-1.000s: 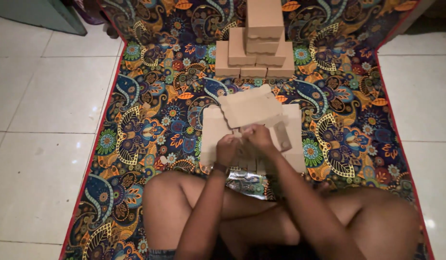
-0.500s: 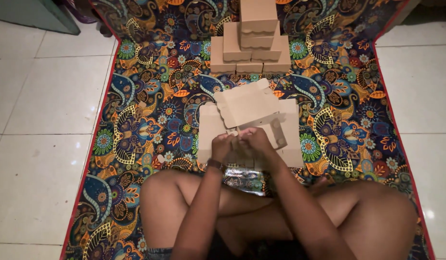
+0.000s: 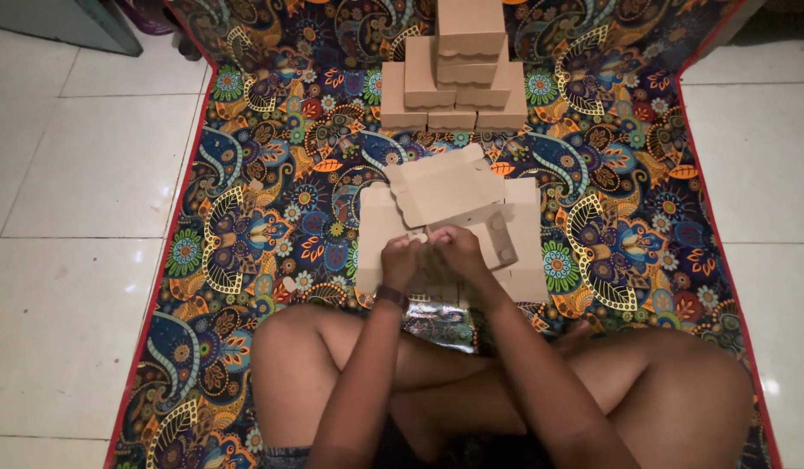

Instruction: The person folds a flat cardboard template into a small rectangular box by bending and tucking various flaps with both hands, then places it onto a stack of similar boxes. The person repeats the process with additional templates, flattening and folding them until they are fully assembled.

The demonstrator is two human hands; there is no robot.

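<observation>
In the head view we sit cross-legged on a patterned mat (image 3: 246, 217) spread over a white tiled floor (image 3: 81, 174). Our left hand (image 3: 402, 260) and right hand (image 3: 458, 252) meet at the centre of the frame, side by side and touching, both closed on the near edge of a flat cardboard sheet (image 3: 445, 187) with scalloped edges. The fingers of both hands are curled tight around the cardboard, pinching it between thumb and fingertips; how much lies under the palms we cannot tell. The sheet tilts up away from us and rests on a pile of more flat cardboard sheets (image 3: 528, 252), which lies on the mat just above our knees. A dark band (image 3: 392, 297) circles the left wrist. Below the hands, between the pile and our legs, a shiny crinkled wrapper (image 3: 437, 317) shows. At the top centre of the frame stands a stack of folded cardboard boxes (image 3: 454, 74), well apart from the hands.
</observation>
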